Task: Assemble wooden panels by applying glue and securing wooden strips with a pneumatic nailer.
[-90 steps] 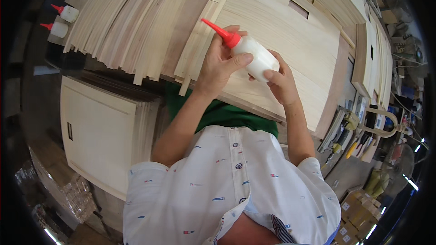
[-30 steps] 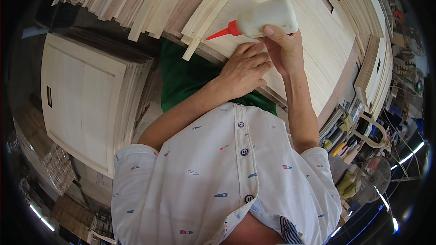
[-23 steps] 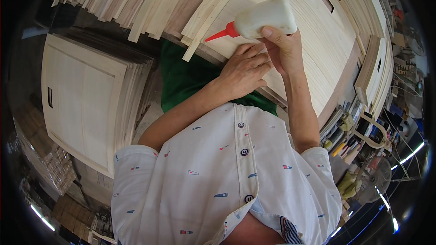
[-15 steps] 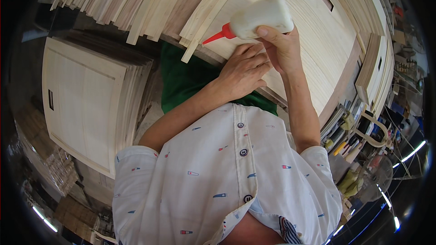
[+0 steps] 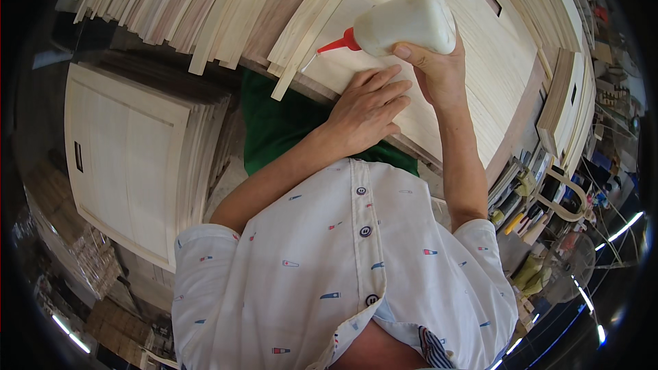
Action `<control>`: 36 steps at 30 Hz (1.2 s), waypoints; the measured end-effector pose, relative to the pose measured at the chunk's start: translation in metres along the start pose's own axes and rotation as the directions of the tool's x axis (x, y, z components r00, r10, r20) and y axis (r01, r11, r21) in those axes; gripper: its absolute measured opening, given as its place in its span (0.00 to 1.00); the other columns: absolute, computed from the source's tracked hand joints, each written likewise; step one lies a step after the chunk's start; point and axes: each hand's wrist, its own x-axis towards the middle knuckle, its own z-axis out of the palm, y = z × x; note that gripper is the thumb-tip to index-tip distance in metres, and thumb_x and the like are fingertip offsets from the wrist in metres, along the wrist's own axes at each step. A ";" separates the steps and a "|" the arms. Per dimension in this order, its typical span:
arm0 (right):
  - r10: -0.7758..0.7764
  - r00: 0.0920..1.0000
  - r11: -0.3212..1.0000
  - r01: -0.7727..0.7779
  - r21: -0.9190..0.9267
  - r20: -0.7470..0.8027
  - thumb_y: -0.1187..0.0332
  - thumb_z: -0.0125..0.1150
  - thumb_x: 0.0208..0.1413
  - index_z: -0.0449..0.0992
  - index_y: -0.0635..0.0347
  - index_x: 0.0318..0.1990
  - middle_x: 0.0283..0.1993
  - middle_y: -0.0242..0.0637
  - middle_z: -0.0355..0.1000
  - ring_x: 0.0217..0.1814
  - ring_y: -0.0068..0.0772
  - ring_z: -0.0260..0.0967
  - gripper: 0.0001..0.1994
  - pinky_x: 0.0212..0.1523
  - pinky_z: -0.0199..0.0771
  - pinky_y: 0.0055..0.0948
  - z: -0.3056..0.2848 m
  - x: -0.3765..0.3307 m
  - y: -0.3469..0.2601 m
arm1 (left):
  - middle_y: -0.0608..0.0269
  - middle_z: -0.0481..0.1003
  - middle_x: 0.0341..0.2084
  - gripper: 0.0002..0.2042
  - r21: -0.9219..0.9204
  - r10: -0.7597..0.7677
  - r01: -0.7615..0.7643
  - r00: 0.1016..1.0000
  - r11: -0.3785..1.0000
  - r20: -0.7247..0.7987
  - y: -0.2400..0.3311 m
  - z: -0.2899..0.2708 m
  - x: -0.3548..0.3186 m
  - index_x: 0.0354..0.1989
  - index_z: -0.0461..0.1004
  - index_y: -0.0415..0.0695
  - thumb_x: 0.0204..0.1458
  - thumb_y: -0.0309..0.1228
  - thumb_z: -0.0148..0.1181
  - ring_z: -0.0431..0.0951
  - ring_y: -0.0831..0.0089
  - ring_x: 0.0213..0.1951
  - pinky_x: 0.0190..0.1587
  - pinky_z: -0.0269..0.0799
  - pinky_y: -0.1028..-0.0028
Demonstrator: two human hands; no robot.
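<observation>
My right hand (image 5: 442, 75) grips a white glue bottle (image 5: 404, 24) tilted on its side. Its red pointed nozzle (image 5: 339, 42) aims left and down, and a thin strand of white glue (image 5: 310, 63) hangs from the tip toward a narrow wooden strip (image 5: 301, 62). My left hand (image 5: 367, 109) lies open near the front edge of a pale wooden panel (image 5: 473, 82), fingers loosely stretched. It holds nothing. The strip lies along the panel's left side with its end sticking out past the front edge, beside other strips.
Many thin wooden strips (image 5: 185, 0) lie side by side at the far left. A stack of framed wooden panels (image 5: 127, 157) stands to my left. More panels (image 5: 565, 109) lean on the right, near tools and a fan (image 5: 565, 260). Green cloth (image 5: 274, 123) shows below the work edge.
The bottle and my right hand have moved slightly to the right. A strand of glue now trails from the nozzle. My left hand's fingers have straightened a little.
</observation>
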 end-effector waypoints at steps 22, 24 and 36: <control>-0.183 0.982 0.983 0.184 -0.022 0.055 0.80 0.66 0.50 0.65 0.63 0.57 0.48 0.38 0.72 0.51 0.33 0.71 0.26 0.52 0.73 0.34 -0.058 0.088 -0.008 | 0.60 0.69 0.55 0.22 -0.035 -0.026 0.029 0.997 0.999 0.072 0.005 -0.011 0.008 0.45 0.75 0.41 0.39 0.34 0.69 0.59 0.59 0.65 0.63 0.54 0.59; -0.187 0.981 0.982 0.189 -0.026 0.051 0.79 0.66 0.50 0.67 0.63 0.56 0.49 0.38 0.72 0.52 0.33 0.72 0.24 0.53 0.74 0.35 -0.065 0.097 -0.008 | 0.60 0.69 0.55 0.22 -0.039 -0.025 0.028 0.997 0.999 0.076 0.005 -0.012 0.009 0.45 0.75 0.41 0.39 0.34 0.69 0.59 0.58 0.65 0.63 0.54 0.59; -0.224 0.968 0.968 0.208 -0.138 -0.113 0.77 0.71 0.41 0.69 0.63 0.54 0.45 0.37 0.74 0.47 0.33 0.72 0.29 0.49 0.74 0.34 -0.071 0.141 -0.039 | 0.60 0.69 0.56 0.23 -0.050 -0.045 0.051 0.994 0.997 0.098 0.007 -0.014 0.012 0.45 0.74 0.41 0.38 0.32 0.70 0.59 0.57 0.65 0.62 0.55 0.59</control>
